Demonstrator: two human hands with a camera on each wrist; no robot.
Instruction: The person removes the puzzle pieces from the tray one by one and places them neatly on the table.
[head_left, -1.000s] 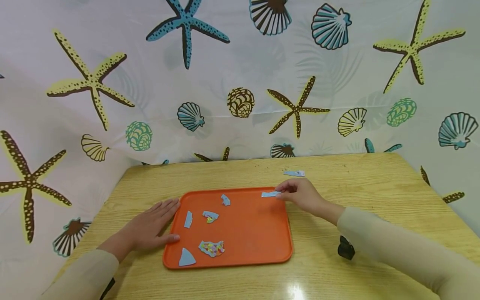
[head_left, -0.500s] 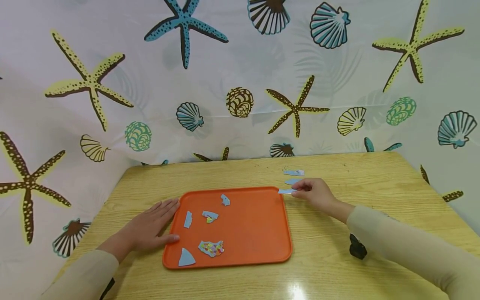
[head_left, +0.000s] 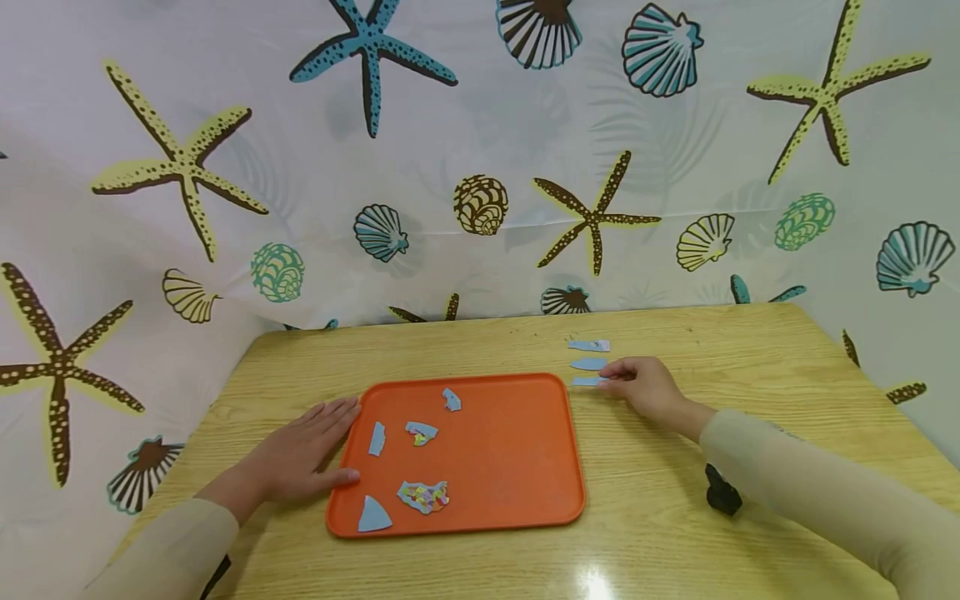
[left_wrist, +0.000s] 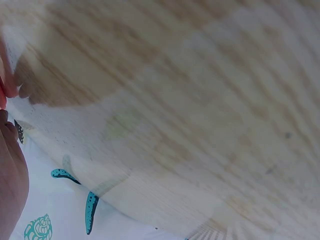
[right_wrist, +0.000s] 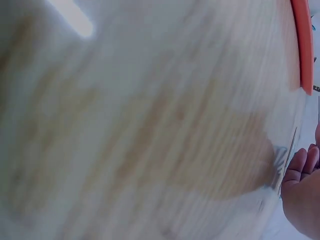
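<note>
Just past the tray's far right corner, my right hand (head_left: 647,388) pinches a narrow light-blue paper strip (head_left: 587,381) close over the table. Beyond it lie a pointed blue paper scrap (head_left: 588,364) and a longer blue scrap with a pale end (head_left: 588,345). My left hand (head_left: 307,454) rests flat with straight fingers at the left rim of the orange tray (head_left: 510,458). On the tray are a multicoloured paper scrap (head_left: 424,497), a blue triangular one (head_left: 373,514) and several smaller torn pieces, among them a blue and yellow one (head_left: 421,433).
The wooden table (head_left: 675,533) reaches back to a white curtain (head_left: 465,108) printed with starfish and shells. A dark object (head_left: 722,492) shows below the right sleeve.
My right hand has carried the paper strip rightward from over the tray's far right corner to the table beside the other two scraps. The left hand has stayed in place.
</note>
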